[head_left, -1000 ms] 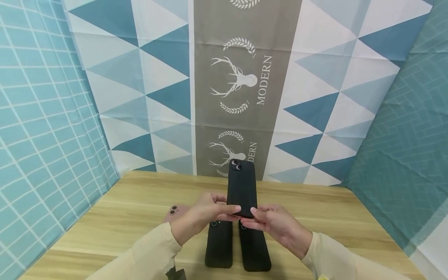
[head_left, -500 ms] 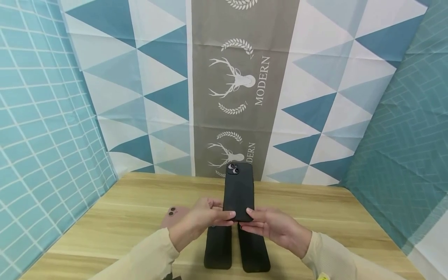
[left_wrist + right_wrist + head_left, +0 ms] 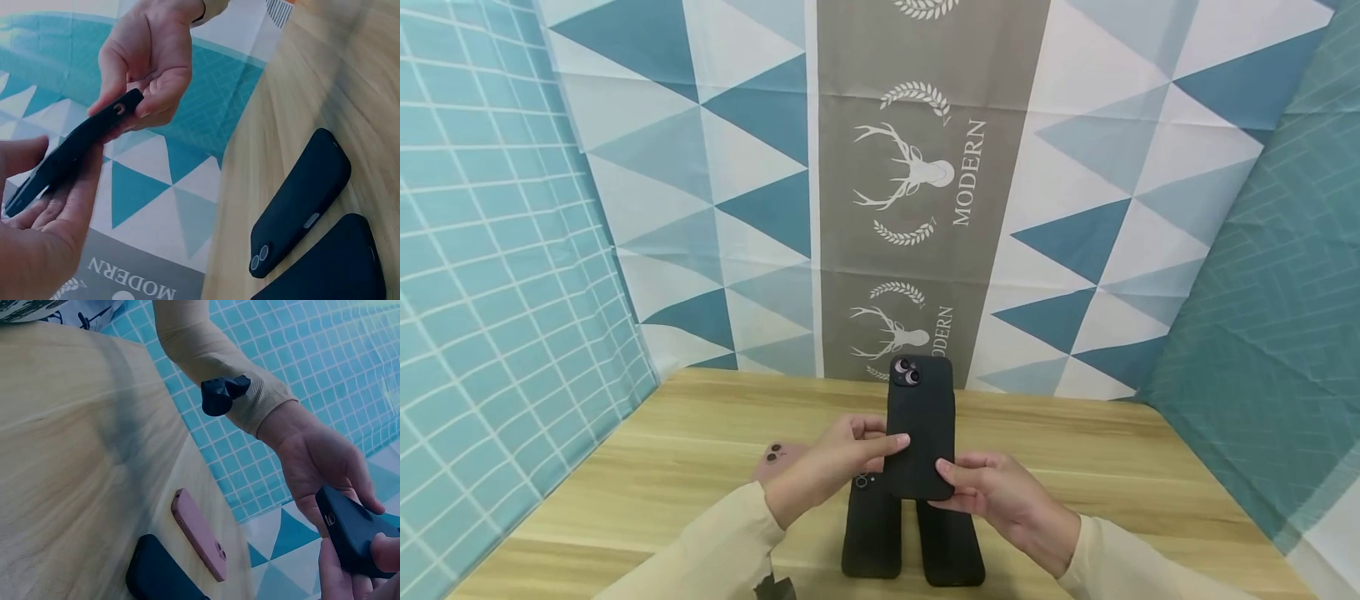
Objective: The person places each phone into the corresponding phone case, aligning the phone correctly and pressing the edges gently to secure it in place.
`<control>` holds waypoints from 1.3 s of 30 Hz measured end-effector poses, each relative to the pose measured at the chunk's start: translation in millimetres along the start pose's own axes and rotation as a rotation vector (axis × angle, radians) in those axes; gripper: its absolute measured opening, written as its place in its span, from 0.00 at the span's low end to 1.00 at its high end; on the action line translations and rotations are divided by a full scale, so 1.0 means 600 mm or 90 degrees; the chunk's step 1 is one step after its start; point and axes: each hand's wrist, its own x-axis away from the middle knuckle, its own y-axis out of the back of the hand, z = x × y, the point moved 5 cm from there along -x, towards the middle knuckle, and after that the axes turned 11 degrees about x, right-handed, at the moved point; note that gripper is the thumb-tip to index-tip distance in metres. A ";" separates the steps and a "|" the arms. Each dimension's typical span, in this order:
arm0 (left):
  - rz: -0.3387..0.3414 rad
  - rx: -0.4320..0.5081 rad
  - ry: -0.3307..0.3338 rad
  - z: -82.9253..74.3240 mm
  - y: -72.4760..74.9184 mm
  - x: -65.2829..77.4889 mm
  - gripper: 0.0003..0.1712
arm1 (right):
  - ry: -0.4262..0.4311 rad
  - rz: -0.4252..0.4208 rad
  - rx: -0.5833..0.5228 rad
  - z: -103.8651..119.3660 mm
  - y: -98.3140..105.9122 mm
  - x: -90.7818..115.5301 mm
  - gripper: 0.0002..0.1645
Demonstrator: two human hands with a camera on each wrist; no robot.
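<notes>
Held upright above the table is a phone in a black case (image 3: pixel 921 408), its back and two camera lenses facing me in the head view. My left hand (image 3: pixel 850 450) grips its left edge, thumb across the back and fingers behind. At the lower right corner, my right hand (image 3: pixel 1007 500) pinches it between thumb and fingers. The left wrist view shows the cased phone (image 3: pixel 69 153) edge-on, with a small port opening at its end. Beneath the hands lie two black-cased phones, the left one (image 3: pixel 872 542) and the right one (image 3: pixel 953 554), their upper ends partly covered.
A pink phone (image 3: pixel 200 534) lies on the wooden table (image 3: pixel 1075 450) to the left, partly behind my left forearm in the head view. Patterned cloth (image 3: pixel 925 167) hangs behind the table and along both sides. A small black device (image 3: pixel 222 394) is on the left sleeve.
The held phone has come down and nearer, and its back faces me more squarely. My left thumb now lies higher along its back. My right hand has moved down slightly.
</notes>
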 end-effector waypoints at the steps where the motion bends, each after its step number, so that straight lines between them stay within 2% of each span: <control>1: -0.002 0.014 -0.005 0.000 0.001 -0.001 0.17 | -0.001 0.005 0.000 -0.003 0.000 0.001 0.27; 5: -0.029 0.007 -0.002 0.005 0.007 0.003 0.10 | -0.012 0.025 -0.004 -0.017 -0.001 0.001 0.25; 10: -0.065 -0.038 -0.004 0.010 0.011 0.005 0.11 | -0.023 0.051 0.021 -0.020 -0.003 -0.004 0.31; 13: -0.088 -0.044 -0.007 0.012 0.011 0.007 0.11 | -0.029 0.032 0.049 -0.014 0.004 -0.008 0.39; 17: -0.100 -0.045 -0.006 0.012 0.006 0.010 0.11 | -0.033 -0.032 0.069 -0.004 0.017 -0.013 0.43; 20: -0.091 -0.027 -0.008 0.015 0.001 0.009 0.13 | -0.028 -0.049 0.071 0.000 0.024 -0.016 0.39; 26: -0.065 0.010 0.011 0.026 -0.007 0.009 0.13 | 0.000 -0.011 0.079 -0.003 0.028 -0.016 0.18; 29: -0.048 -0.001 0.017 0.026 -0.011 0.010 0.15 | 0.014 -0.011 0.085 -0.005 0.029 -0.012 0.14; 33: -0.034 0.014 0.010 0.019 -0.011 0.008 0.19 | 0.021 -0.015 0.081 -0.005 0.030 -0.008 0.11; 36: -0.053 0.008 -0.006 0.010 -0.007 0.007 0.21 | 0.023 -0.002 0.070 -0.005 0.028 -0.005 0.09; 39: -0.089 -0.021 -0.014 0.006 -0.003 0.006 0.22 | 0.019 0.003 0.059 -0.008 0.028 -0.002 0.11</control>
